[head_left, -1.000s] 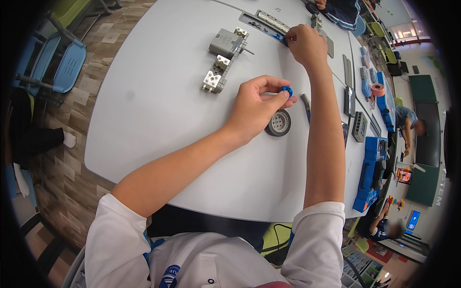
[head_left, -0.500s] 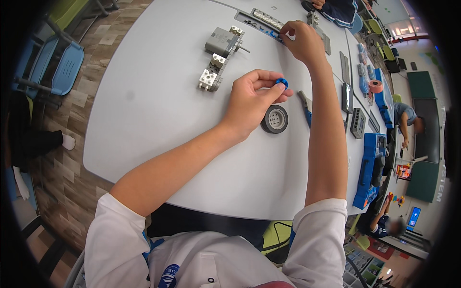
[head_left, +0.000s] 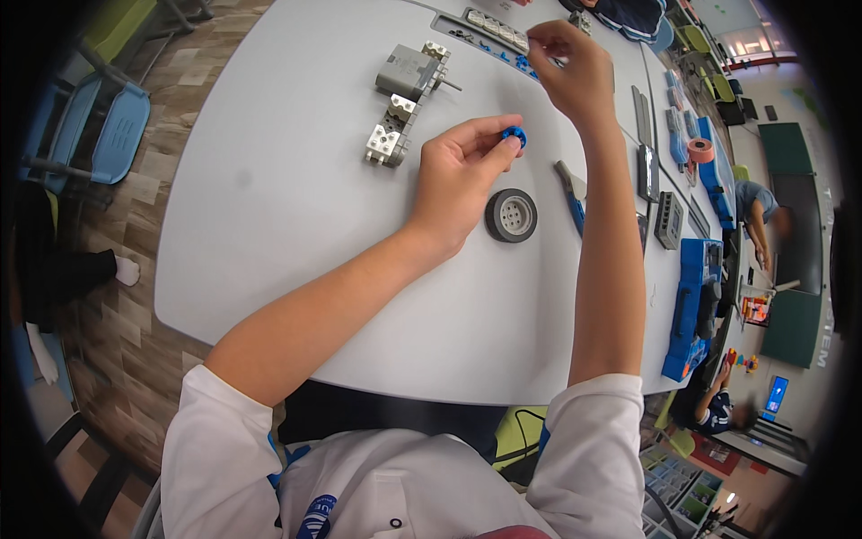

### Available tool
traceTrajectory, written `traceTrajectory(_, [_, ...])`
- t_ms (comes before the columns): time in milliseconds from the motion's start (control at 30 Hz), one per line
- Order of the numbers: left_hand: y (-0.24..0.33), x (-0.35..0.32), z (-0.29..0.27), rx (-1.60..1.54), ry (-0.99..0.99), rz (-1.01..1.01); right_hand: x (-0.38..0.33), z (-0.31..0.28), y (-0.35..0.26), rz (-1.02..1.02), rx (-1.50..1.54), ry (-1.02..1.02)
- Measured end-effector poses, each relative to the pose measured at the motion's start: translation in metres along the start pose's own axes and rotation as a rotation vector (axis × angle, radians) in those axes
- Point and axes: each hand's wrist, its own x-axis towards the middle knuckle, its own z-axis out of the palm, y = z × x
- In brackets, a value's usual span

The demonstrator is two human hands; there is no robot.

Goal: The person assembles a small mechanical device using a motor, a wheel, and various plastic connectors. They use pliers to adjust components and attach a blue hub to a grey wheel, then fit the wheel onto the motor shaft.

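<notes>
Chairs (head_left: 90, 126), blue and green, stand on the wood floor at 9 o'clock of the table (head_left: 269, 225). On its pale grey top lie a grey motor (head_left: 409, 72) and a white-and-grey block (head_left: 388, 136) just below it. The left hand (head_left: 458, 175) is closed, pinching a small blue hub (head_left: 514, 136) between thumb and fingertips. A grey wheel (head_left: 512, 216) lies flat at 5 o'clock of that hub, close by, nearer the left hand than the right. The right hand (head_left: 570, 63) hovers at 1 o'clock over a parts tray (head_left: 489, 25), fingers pinched; what it grips, if anything, is too small to tell. A blue tool (head_left: 571, 193) sits beside the wheel. Farther right are blue bins (head_left: 691, 305) and other people at work.
</notes>
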Motion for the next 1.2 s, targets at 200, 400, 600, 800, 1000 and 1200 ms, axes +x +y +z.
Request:
traceTrajectory(200, [-0.001, -0.001, 0.001, -0.009, -0.025, 0.009, -0.105, -0.039, -0.078, 0.363, 0.454, 0.135])
traceTrajectory(400, [-0.002, -0.002, 0.002, 0.124, -0.109, 0.128, -0.146, -0.032, -0.1, 0.437, 0.531, 0.219])
traceTrajectory(600, [-0.004, -0.004, 0.002, 0.23, -0.117, 0.154, -0.146, -0.033, -0.096, 0.405, 0.401, 0.179])
traceTrajectory(800, [-0.004, -0.005, 0.0, 0.363, -0.11, 0.216, -0.146, -0.036, -0.099, 0.335, 0.235, 0.159])
traceTrajectory(1000, [-0.005, -0.003, -0.002, 0.515, -0.126, 0.399, -0.144, -0.046, -0.105, 0.291, 0.149, 0.107])
traceTrajectory(1200, [-0.001, -0.002, -0.003, 0.489, -0.144, 0.33, -0.134, -0.053, -0.105, 0.342, 0.158, 0.0])
